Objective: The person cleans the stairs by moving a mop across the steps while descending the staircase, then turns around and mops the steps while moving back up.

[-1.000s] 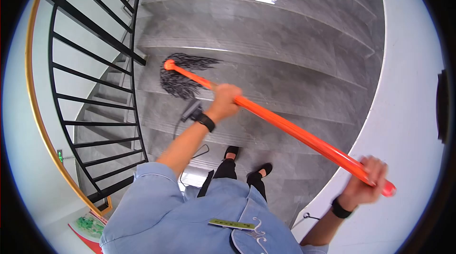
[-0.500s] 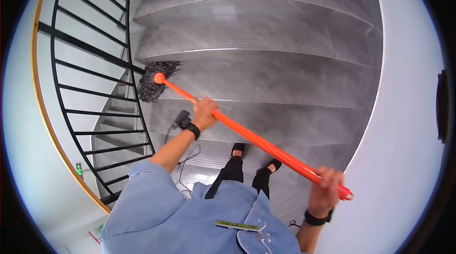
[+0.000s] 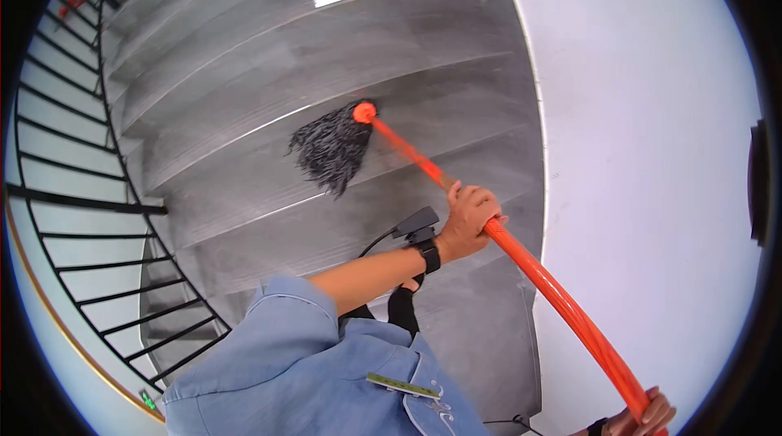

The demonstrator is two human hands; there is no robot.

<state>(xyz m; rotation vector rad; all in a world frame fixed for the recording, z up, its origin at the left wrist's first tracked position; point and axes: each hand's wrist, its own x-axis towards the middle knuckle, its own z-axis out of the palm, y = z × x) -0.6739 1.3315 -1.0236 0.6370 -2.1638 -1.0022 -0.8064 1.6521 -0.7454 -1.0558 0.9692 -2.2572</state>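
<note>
The mop (image 3: 336,145) has slid away from the rail (image 3: 81,200) to the middle of the stairs (image 3: 415,41).
One rail, then one mop: its strings now reach the middle part, not the edge. Two hands, both curled shut around one orange stick (image 3: 556,293): the left hand (image 3: 471,220) partway along, the right hand (image 3: 656,413) near the end. Then one white wall (image 3: 635,151).
</note>
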